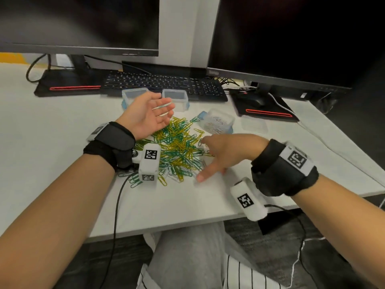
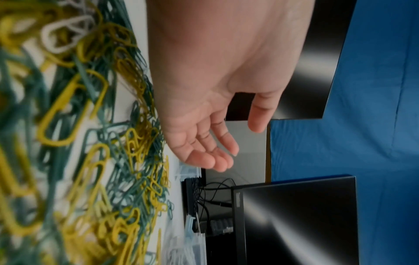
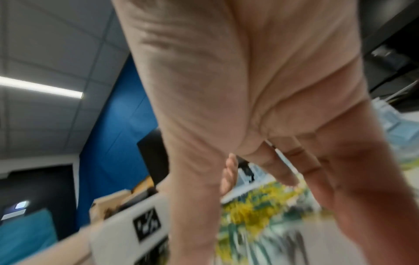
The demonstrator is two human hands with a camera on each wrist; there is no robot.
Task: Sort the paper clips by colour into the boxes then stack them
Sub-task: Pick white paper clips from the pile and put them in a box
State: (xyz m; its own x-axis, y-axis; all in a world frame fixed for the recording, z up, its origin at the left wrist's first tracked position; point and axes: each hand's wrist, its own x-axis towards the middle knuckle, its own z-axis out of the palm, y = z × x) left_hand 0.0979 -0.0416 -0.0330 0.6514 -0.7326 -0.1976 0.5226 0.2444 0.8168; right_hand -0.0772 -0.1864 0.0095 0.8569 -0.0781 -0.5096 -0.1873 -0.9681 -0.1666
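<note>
A heap of paper clips (image 1: 177, 149), yellow, green and white mixed together, lies on the white desk (image 1: 52, 132) in front of the person. The left hand (image 1: 145, 115) hovers over the far left edge of the heap, palm turned up and sideways, fingers straight and relaxed, holding nothing; the left wrist view shows the same bare palm beside the clips. The right hand (image 1: 225, 151) is palm down at the right edge of the heap, thumb stretched toward the near side and fingers spread over the clips. Whether its fingertips pinch a clip I cannot tell, since the right wrist view is blurred.

Three clear boxes stand behind the heap. Two open boxes (image 1: 133, 94) (image 1: 175, 97) sit side by side just in front of the keyboard (image 1: 162, 84), partly hidden by the left hand. A third box (image 1: 216, 122), to the right of the heap, holds white clips. A clear lid (image 1: 254, 124) lies flat beside it on the right. Two dark monitors (image 1: 79, 24) (image 1: 295, 38) stand at the back, and a mouse (image 1: 252, 99) rests on the right monitor's base.
</note>
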